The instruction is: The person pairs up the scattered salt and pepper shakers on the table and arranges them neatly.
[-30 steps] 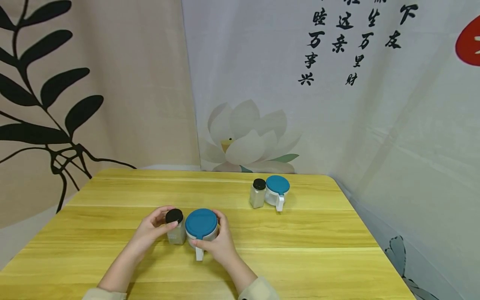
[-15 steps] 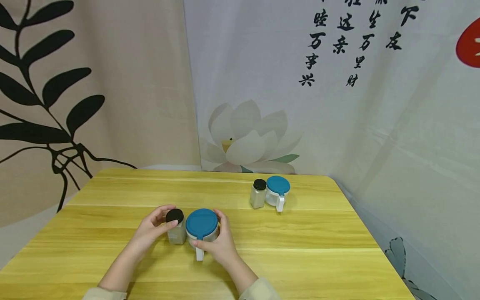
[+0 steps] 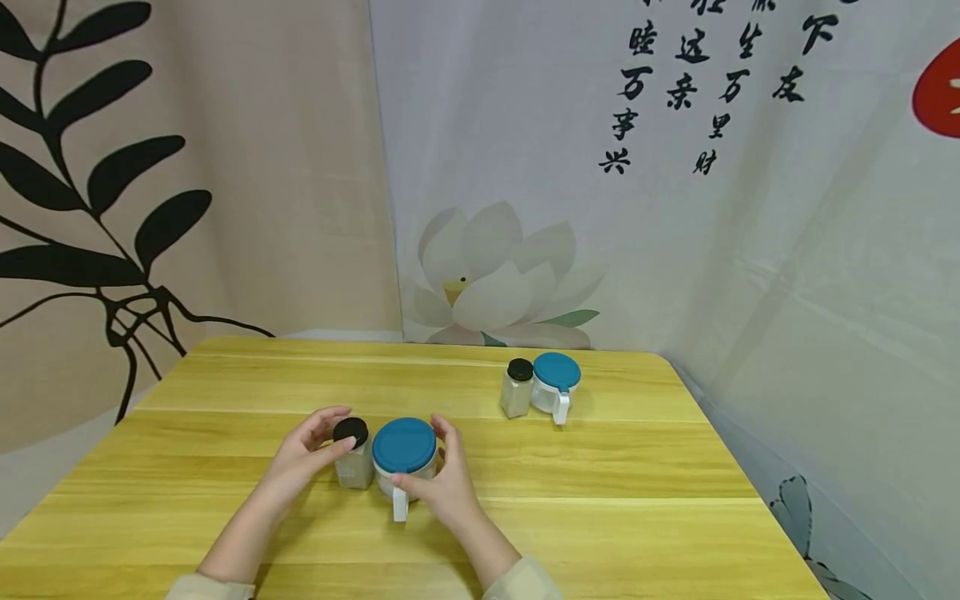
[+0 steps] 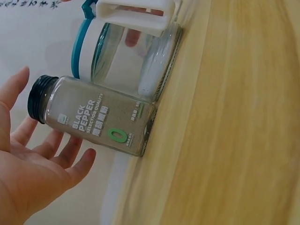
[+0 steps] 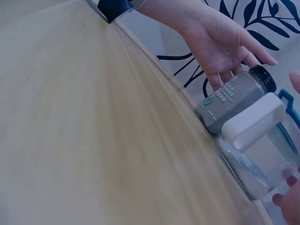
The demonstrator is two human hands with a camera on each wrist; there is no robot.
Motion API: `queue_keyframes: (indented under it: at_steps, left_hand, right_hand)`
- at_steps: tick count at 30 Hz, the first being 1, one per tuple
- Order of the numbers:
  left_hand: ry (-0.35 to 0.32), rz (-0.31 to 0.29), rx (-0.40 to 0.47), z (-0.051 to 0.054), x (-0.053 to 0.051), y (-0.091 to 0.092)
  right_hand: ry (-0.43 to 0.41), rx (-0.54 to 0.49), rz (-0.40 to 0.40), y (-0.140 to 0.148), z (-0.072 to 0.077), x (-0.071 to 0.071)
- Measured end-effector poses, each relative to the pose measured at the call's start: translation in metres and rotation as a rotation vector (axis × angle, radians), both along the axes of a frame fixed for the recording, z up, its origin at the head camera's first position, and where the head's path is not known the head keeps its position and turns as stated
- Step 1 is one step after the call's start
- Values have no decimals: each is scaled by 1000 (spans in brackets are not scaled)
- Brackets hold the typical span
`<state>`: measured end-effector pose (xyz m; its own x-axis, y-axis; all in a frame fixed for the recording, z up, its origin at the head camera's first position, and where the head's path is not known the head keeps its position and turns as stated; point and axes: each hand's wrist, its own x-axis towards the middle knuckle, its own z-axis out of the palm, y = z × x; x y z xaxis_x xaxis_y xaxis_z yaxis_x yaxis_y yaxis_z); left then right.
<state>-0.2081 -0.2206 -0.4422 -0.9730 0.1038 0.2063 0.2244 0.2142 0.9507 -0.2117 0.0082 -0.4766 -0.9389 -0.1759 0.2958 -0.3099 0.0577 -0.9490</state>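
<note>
A pepper bottle [image 3: 354, 467] with a black cap stands upright left of a glass jar [image 3: 384, 483] with a blue lid and white handle, close together. My left hand [image 3: 303, 454] is around the bottle's left side; in the left wrist view the thumb of this hand [image 4: 37, 173] is clear of the bottle [image 4: 98, 115], with relaxed fingers behind it. My right hand [image 3: 450, 492] is at the jar's right side, thumb near the handle, fingers loosely spread. Whether its fingertips touch the glass, I cannot tell.
Farther back on the wooden table [image 3: 600, 533] stand a second black-capped bottle [image 3: 517, 396] and a second blue-lidded jar [image 3: 544, 395], side by side. Behind the table hangs a printed cloth [image 3: 510, 125] with a flower and characters.
My right hand has loosened around the nearer jar, its thumb and fingers shifting slightly right. The left hand, bottles and jars have stayed in place; the head view has shifted a little.
</note>
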Motion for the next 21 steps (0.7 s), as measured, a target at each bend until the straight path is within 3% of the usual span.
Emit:
queue_keyframes:
  at_steps: [9, 21]
  left_hand:
    - [2, -7, -25, 2, -3, -2]
    - [39, 1, -2, 17, -5, 6]
  right_hand:
    - [11, 11, -5, 6, 2, -2]
    - [20, 2, -14, 12, 4, -4]
